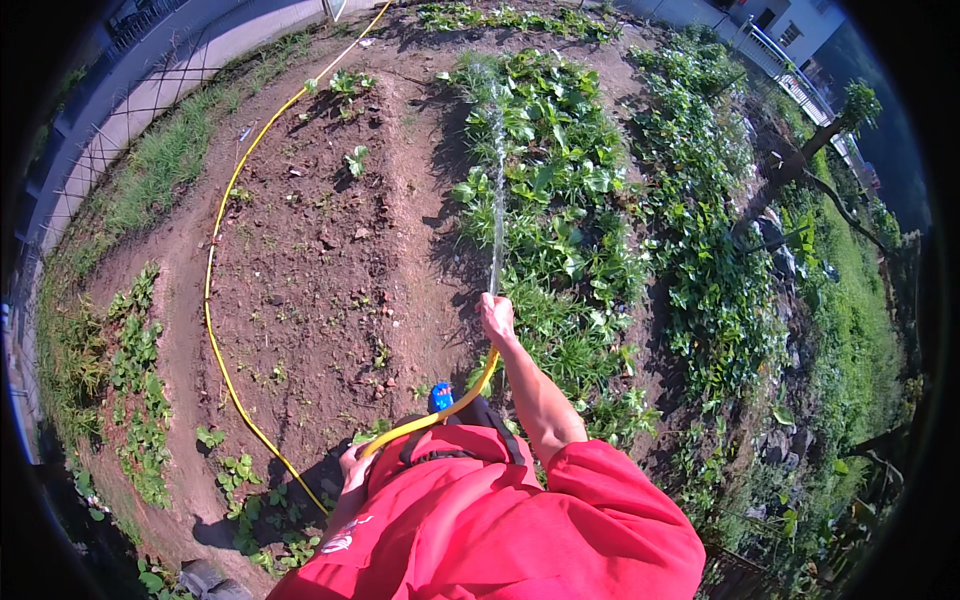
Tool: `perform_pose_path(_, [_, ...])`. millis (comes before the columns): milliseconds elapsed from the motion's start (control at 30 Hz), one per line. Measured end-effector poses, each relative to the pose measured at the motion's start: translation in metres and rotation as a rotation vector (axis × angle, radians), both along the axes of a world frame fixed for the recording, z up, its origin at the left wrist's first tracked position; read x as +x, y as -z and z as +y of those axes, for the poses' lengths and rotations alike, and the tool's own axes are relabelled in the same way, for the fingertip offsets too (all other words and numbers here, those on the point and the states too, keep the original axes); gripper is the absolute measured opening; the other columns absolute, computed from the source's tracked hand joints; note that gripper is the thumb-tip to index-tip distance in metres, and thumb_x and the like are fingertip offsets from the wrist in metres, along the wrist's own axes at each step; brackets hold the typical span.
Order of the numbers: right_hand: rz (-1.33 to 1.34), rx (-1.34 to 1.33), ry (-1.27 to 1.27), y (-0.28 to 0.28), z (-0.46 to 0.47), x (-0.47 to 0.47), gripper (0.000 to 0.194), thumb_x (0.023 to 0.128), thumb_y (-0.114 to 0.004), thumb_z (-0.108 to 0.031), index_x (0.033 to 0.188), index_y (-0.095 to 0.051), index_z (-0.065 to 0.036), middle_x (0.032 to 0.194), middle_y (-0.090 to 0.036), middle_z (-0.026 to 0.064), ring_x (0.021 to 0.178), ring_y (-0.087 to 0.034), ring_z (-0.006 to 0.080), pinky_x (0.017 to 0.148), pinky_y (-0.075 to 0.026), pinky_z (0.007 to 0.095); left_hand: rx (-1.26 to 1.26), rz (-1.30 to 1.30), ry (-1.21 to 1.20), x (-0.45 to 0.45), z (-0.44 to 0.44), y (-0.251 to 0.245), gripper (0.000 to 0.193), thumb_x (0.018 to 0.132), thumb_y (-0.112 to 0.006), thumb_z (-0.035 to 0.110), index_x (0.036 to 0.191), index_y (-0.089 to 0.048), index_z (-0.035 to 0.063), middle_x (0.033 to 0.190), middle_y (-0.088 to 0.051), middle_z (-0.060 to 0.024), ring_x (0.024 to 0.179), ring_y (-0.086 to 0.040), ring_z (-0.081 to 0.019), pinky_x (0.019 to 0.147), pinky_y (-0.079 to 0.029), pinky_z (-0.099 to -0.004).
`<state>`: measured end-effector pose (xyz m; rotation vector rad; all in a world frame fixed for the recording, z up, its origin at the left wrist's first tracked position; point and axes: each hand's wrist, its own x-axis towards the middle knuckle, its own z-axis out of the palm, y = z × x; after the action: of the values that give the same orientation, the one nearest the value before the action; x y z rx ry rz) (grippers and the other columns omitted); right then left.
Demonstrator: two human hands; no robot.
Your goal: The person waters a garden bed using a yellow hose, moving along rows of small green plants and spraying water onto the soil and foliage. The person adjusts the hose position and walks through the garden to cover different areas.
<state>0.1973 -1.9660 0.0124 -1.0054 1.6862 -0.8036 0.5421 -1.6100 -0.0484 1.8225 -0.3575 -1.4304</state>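
My right hand (497, 318) grips the end of a yellow garden hose (427, 422), held out in front of me. From the fist a stream of water (499, 180) shoots forward over a bed of leafy green plants (559, 157). Lower down at my left side, my left hand (355, 463) is closed around the same hose where it crosses my waist. The fingers of that hand are partly hidden. A farther length of the hose curves over the soil on the left and runs to the far edge of the garden.
Left of a trodden dirt path (420, 247) lies a bed of bare soil (315, 247) with a few seedlings. Dense vines (697, 217) and a tree branch (806, 154) stand on the right. A wire fence (127, 124) borders the left. My blue shoe (441, 396) is on the ground below.
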Motion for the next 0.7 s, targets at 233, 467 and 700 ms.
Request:
perform_pose_path(233, [0.014,-0.009,0.161,0.003,0.003,-0.016,0.044,0.085,-0.052,-0.041,0.067,-0.064,-0.002,0.055,-0.053,0.0019,0.049,-0.050,0.0145,0.049,-0.041,0.0332,-0.015,-0.112,0.059,-0.001,-0.019,0.003,0.037,0.068,-0.081,-0.005,0.102,-0.067,-0.0013,0.095,-0.069,-0.0094,0.080,-0.065,-0.0156,0.077,-0.053,-0.0277])
perform_pose_path(467, [0.027,-0.023,0.192,0.004,0.008,-0.027,0.045,0.085,-0.051,-0.040,0.067,-0.065,-0.002,0.056,-0.056,0.0042,0.054,-0.053,0.0148,0.054,-0.042,0.0316,0.019,-0.180,0.094,-0.007,-0.033,-0.016,0.035,0.070,-0.077,-0.008,0.103,-0.066,-0.0017,0.092,-0.068,-0.0095,0.080,-0.065,-0.0152,0.074,-0.054,-0.0262])
perform_pose_path(700, [-0.031,0.029,0.029,0.013,0.005,-0.015,0.047,0.084,-0.051,-0.043,0.069,-0.066,-0.001,0.054,-0.053,0.0027,0.051,-0.051,0.0139,0.051,-0.040,0.0316,0.038,-0.159,0.091,-0.001,-0.026,-0.007,0.033,0.073,-0.073,-0.010,0.104,-0.065,-0.0028,0.094,-0.068,-0.0096,0.081,-0.065,-0.0158,0.076,-0.055,-0.0269])
